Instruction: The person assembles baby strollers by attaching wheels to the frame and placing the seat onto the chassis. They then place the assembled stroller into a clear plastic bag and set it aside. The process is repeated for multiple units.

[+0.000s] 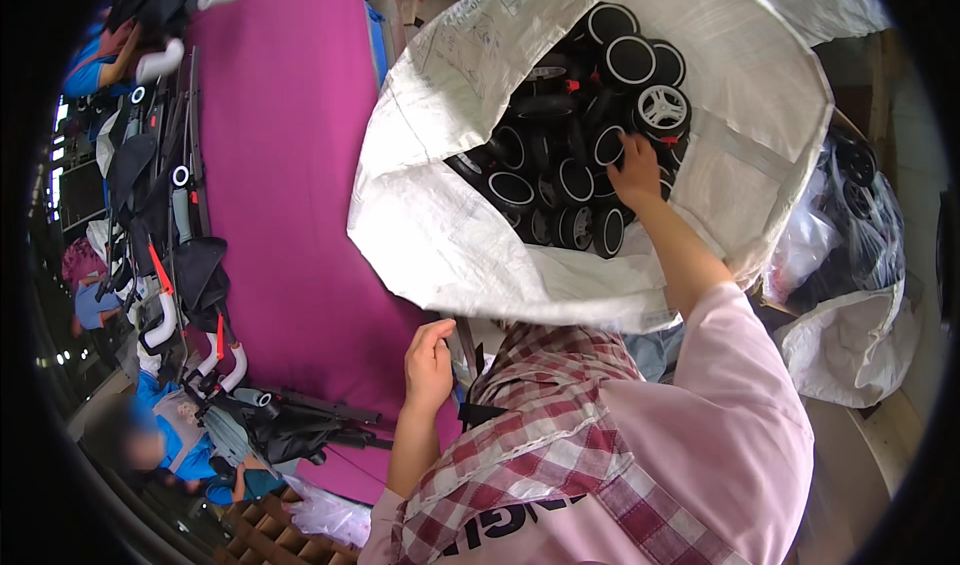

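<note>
Magenta table [285, 165] borders white sack [450, 235] where right hand [637, 170] touches wheels [560, 180].

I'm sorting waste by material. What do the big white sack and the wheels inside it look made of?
The big white sack looks like woven plastic fabric, matte and creased, holding stiff folds. The wheels the right hand reaches among seem to have black rubber or foam tyres, dull, on glossy white moulded-plastic rims with spokes; the exact tyre material cannot be told.
</note>
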Demonstrator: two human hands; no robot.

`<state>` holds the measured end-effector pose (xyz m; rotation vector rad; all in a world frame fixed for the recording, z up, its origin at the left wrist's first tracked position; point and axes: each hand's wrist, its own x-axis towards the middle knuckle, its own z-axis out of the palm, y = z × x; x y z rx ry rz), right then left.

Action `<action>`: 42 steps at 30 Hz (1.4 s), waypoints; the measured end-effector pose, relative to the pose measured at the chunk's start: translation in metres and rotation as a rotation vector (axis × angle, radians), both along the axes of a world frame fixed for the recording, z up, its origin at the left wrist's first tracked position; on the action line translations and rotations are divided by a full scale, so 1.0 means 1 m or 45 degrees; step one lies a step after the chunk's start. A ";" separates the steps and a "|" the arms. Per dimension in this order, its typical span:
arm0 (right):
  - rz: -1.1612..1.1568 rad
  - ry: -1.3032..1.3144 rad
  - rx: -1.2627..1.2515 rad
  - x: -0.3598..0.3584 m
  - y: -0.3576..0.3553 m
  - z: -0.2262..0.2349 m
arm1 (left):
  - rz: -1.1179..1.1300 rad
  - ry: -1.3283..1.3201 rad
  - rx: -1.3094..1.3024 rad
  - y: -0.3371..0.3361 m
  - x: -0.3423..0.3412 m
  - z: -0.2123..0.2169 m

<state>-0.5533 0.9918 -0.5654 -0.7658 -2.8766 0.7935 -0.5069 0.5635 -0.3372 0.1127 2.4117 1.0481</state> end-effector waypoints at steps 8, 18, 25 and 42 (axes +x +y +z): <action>0.292 -0.385 -0.115 -0.164 -0.041 -0.019 | -0.010 -0.033 -0.115 0.022 -0.013 -0.017; 1.314 -0.277 -0.953 -0.096 -0.047 0.136 | -0.038 0.481 -0.113 0.101 -0.070 0.000; -0.126 0.040 -0.287 -0.109 0.054 0.028 | 0.298 -0.415 0.428 0.090 -0.031 -0.035; 0.419 -0.255 -1.827 -0.019 -0.121 0.204 | 0.324 -0.130 0.195 -0.026 0.034 0.033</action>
